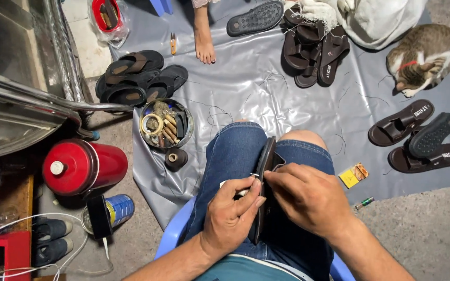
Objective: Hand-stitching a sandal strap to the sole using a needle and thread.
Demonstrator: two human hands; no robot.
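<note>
A dark brown sandal [265, 161] stands on edge between my knees, its sole pressed against my jeans. My left hand [230, 216] pinches a thin metal tool at the sandal's edge, fingers closed on it. On the right side of the sandal, my right hand [308, 198] grips the upper near its strap. Both hands touch the sandal at mid-length. The lower part of the sandal is hidden behind my hands.
Grey plastic sheet [287, 99] covers the floor. Piles of dark sandals lie at top left [136, 78], top centre [313, 47] and right [417, 138]. A round tin of tools [166, 124], red cylinder [82, 166], another person's bare foot [204, 41], a cat [425, 54] and a white sack [376, 18] surround me.
</note>
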